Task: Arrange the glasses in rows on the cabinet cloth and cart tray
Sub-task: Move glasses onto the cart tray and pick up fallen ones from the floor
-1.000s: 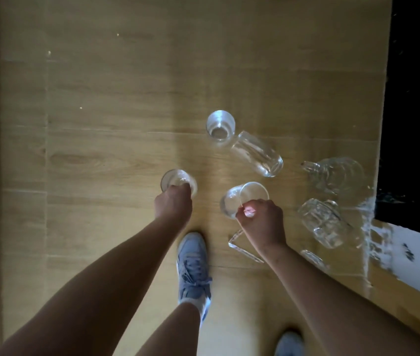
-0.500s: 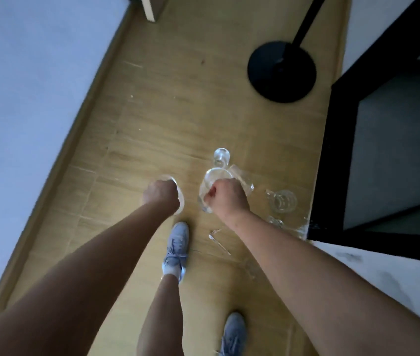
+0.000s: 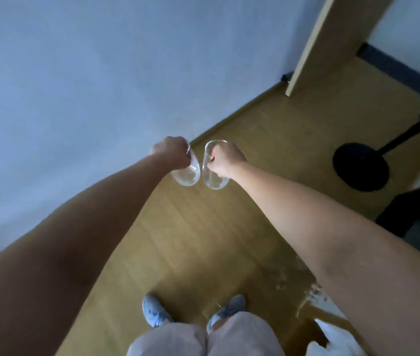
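I had my left hand (image 3: 171,151) gripping the left glass (image 3: 188,176), right hand (image 3: 225,160) gripping the right glass (image 3: 212,179), side by side, tilted, no cloth or tray in frame.

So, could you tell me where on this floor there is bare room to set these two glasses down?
Bare floor stretches from the shoes to the wall, and right towards the lamp base. Lower right is cluttered: a white patch, pale specks.

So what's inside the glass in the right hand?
The glass looks empty; the floor shows through it. The right hand covers part of its wall, hiding that bit.
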{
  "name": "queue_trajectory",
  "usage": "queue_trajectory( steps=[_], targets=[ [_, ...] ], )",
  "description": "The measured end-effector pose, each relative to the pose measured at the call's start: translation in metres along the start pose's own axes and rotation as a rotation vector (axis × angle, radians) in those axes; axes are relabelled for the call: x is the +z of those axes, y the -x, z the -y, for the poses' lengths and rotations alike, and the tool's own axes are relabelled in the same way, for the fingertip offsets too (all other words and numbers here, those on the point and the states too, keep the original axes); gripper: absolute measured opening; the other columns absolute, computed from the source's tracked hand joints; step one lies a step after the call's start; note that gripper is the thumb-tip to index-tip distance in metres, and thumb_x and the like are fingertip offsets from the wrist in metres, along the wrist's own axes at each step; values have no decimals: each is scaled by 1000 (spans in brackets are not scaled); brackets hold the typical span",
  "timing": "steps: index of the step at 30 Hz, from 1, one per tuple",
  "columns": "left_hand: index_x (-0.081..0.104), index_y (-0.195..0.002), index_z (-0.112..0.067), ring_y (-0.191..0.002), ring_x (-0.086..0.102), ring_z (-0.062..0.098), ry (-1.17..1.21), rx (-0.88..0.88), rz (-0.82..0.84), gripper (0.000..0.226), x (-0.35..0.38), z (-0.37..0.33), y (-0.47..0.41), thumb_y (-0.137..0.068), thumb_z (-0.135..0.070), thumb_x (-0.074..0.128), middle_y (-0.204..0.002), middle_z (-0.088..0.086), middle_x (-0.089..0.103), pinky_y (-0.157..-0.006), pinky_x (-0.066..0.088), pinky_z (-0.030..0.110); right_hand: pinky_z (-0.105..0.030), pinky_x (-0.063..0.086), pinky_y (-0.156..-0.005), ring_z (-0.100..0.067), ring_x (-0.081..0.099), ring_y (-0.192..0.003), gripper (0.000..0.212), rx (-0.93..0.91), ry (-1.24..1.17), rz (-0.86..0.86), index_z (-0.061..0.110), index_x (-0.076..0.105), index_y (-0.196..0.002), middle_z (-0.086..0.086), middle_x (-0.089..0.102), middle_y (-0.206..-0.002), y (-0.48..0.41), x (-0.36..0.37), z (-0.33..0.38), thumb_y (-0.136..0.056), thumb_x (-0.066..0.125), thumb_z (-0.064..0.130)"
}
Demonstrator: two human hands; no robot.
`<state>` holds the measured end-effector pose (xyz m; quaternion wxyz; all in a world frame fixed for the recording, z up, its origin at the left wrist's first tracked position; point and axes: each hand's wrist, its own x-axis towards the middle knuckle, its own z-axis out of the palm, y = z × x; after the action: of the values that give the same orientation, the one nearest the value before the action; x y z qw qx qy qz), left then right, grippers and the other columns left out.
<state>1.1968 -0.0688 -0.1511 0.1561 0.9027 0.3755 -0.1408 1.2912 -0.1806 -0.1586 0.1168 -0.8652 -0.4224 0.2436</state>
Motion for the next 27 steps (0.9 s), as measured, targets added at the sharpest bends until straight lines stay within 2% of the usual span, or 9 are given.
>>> queue_trajectory(
  steps=[3,5,7,11,13,16,21,24,27],
  targets=[
    [68,-96,-21,-98,63,22,89,-128,-33,18,-57,88,54,-80,-23,59,-100,1,68,-72,46,26,-22,39,-65,-25,64,-93,15,-170,83,110,11,67,-80,-6,70,-91,6,1,94,-87,54,15],
    [69,-88,-18,-91,65,17,163,-207,-65,15,-92,152,95,-78,-18,59,-88,-1,72,-70,48,26,-23,43,-59,-21,67,-85,16,-238,77,154,10,67,-74,-1,74,-80,9,1,163,-82,54,14],
    [70,-86,-17,-89,65,13,216,-281,-114,14,-124,218,140,-77,-15,59,-81,-2,73,-69,46,25,-22,46,-60,-18,67,-81,17,-316,75,163,11,64,-65,1,73,-73,16,5,238,-78,53,13],
    [70,-87,-16,-89,66,14,241,-449,-235,14,-169,349,239,-76,-14,61,-81,-1,74,-66,42,23,-20,45,-60,-17,65,-82,19,-529,134,168,13,59,-58,0,74,-74,45,33,395,-76,52,14],
    [70,-88,-16,-87,67,13,242,-545,-285,14,-181,413,289,-76,-14,62,-80,-1,74,-67,45,23,-19,42,-58,-16,62,-83,17,-659,148,169,10,62,-63,0,74,-76,61,56,469,-76,52,14],
    [71,-87,-15,-84,69,14,247,-695,-356,14,-183,497,364,-75,-14,63,-82,0,74,-79,54,28,-21,42,-59,-17,62,-82,18,-849,141,198,7,70,-71,-3,74,-78,91,95,569,-75,52,11],
    [73,-87,-14,-85,68,20,200,-938,-383,17,-158,596,472,-76,-14,60,-85,4,73,-82,56,34,-30,49,-77,-22,64,-86,17,-1192,248,253,10,69,-71,-7,73,-84,139,169,698,-78,54,10],
    [73,-77,-12,-68,71,13,327,-1103,-380,9,-133,640,533,-75,-11,65,-70,-3,72,-81,58,35,-29,48,-71,-24,64,-84,16,-1363,318,332,4,70,-75,-10,72,-85,163,210,764,-79,56,11],
    [73,-78,-16,-64,69,8,398,-1294,-406,7,-111,664,589,-77,-14,67,-71,-5,71,-77,59,31,-22,41,-70,-20,64,-86,15,-1540,351,402,8,73,-84,-8,73,-90,188,244,825,-82,62,18]
  ],
)
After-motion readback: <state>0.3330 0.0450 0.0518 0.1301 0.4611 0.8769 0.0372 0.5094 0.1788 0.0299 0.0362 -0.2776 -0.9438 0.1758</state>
